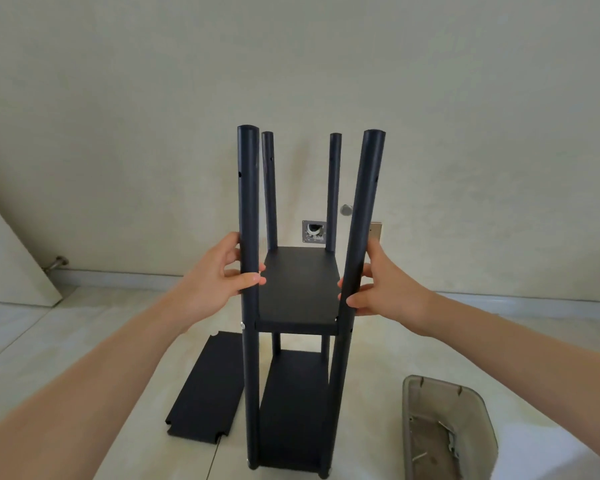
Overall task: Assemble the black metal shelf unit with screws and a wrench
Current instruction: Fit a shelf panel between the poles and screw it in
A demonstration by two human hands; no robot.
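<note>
The black metal shelf unit (297, 289) stands upright on the floor, with two shelf boards fixed between its four round posts. My left hand (224, 277) grips the near left post (248, 202) just above the upper board. The near right post (362, 209) is gripped by my right hand (383, 284) at the same height. A silver screw head (242, 326) shows on the left post at the upper board's level. A loose black shelf board (205, 386) lies flat on the floor to the left of the unit.
A grey plastic bin (447, 431) with small metal parts inside sits on the floor at the lower right. The wall behind has an open socket box (314, 232). A white door (11, 254) leans in at the far left.
</note>
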